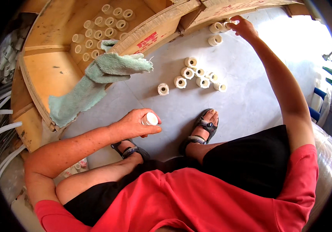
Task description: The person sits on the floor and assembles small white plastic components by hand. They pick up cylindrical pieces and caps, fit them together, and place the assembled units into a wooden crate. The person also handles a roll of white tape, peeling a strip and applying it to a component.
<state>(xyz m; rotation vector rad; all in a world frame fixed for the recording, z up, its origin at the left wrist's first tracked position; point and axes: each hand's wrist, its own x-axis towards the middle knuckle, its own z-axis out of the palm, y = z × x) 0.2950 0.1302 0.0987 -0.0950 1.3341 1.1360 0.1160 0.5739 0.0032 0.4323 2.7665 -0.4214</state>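
The left grip is closed around a white fitting, short and cylindrical, its bright, round end showing between thumb and fingers. Far ahead and to the right of it, the right grip has its fingertips at a cream-white fitting; whether they clasp it, I cannot tell. Just beside that grip sit two similar fittings. Between both grips, loose fittings lie on the grey floor, off-white, thick-walled and ring-faced, with dark centre holes. Ahead-left of the left grip, a pale green cloth drapes over a wooden box holding more fittings.
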